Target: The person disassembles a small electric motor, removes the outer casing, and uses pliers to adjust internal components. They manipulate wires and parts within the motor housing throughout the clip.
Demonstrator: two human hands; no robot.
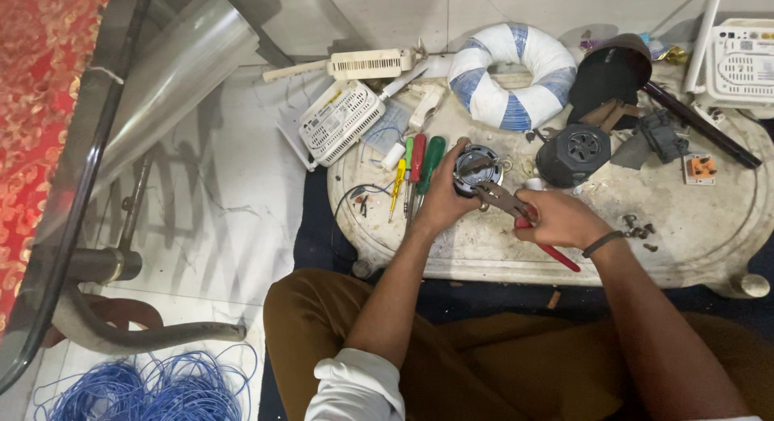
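My left hand (442, 197) is wrapped around the round metal part (477, 169), pinning it on the table (484, 243). My right hand (560, 219) is clenched on the red-handled pliers (516, 211). Pliers' long axis runs from lower right up-left, tips touching the part's right edge. Part sits between both hands, left one nearer. 3 screwdrivers (415, 175) lie just left of my left hand; black round housing (579, 151) up-right of the part.

White sleeves rolled to the elbows, brown trousers, and a dark band on the right wrist.
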